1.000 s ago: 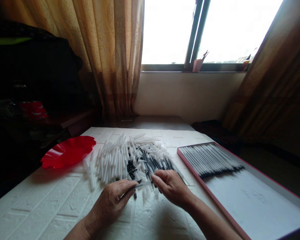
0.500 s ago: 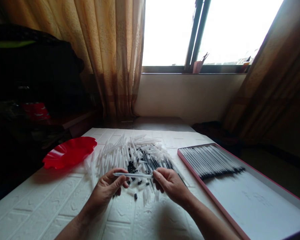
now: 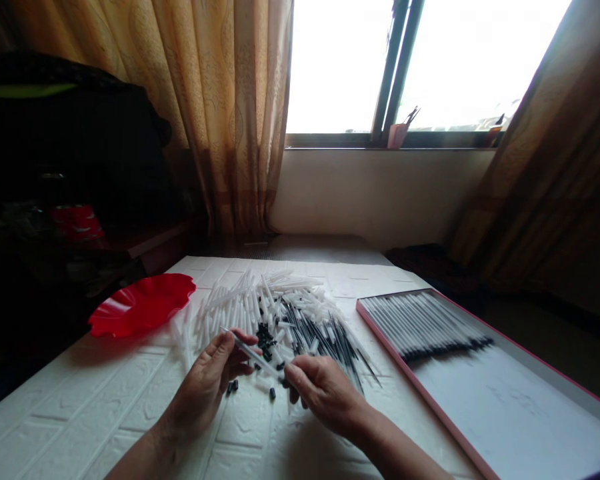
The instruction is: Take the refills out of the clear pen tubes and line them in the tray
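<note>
A slim translucent pen (image 3: pixel 257 356) slants between my two hands above the white table (image 3: pixel 145 407). My left hand (image 3: pixel 203 377) pinches its upper, pointed end with thumb and fingers. At the lower end, where something dark shows, my right hand (image 3: pixel 325 390) is closed on it; its fingers partly hide that end. Just beyond lie a heap of clear pen barrels (image 3: pixel 230 307), a fan of dark refills (image 3: pixel 333 340) and a cluster of small black plugs (image 3: pixel 266 341). A few loose plugs (image 3: pixel 273 393) rest nearer, below the pen.
To the right, a pink-rimmed shallow tray (image 3: pixel 415 390) carries a row of pens (image 3: pixel 425 323) with black ends. A red wavy-edged dish (image 3: pixel 143 303) stands on the left. Behind are curtains (image 3: pixel 220 120), a window and a pink cup (image 3: pixel 397 136) on its sill.
The pen has gone from nearly level to slanted, its right end now lower. My right hand has moved down and left. Dark refills formerly behind it now show.
</note>
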Action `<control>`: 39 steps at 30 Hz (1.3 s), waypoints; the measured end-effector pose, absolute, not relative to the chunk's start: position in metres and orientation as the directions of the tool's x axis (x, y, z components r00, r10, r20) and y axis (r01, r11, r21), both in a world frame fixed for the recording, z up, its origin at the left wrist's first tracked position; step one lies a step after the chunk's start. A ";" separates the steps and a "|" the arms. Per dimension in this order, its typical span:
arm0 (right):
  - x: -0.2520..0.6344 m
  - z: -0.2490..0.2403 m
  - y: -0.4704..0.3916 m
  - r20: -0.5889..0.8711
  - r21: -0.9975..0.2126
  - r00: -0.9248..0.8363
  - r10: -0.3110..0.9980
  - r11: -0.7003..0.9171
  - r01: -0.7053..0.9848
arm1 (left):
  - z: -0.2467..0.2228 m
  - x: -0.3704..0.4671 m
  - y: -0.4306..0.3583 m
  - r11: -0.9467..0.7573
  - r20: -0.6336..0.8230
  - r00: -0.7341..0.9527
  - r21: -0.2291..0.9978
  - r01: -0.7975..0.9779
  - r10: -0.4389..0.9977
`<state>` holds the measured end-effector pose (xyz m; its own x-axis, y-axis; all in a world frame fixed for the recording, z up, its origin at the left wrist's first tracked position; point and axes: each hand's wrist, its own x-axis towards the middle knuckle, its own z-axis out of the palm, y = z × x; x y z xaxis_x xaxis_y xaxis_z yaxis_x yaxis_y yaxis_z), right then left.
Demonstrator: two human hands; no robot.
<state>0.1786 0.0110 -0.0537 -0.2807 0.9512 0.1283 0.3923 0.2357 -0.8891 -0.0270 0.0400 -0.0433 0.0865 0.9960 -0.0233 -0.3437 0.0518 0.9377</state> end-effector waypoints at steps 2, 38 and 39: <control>0.178 -0.051 0.008 0.190 -0.828 -0.273 0.943 0.303 0.472 | -0.043 -0.028 0.042 0.036 -0.020 0.050 0.932 -0.360 0.999; 0.205 -0.047 0.016 0.277 -0.278 -0.430 0.859 0.500 0.820 | -0.059 -0.026 0.042 -0.193 0.070 0.330 0.914 0.356 0.942; 0.201 -0.047 0.014 0.267 -0.267 -0.443 0.856 0.507 0.819 | -0.059 -0.027 0.042 -0.212 0.083 0.335 0.904 0.371 0.938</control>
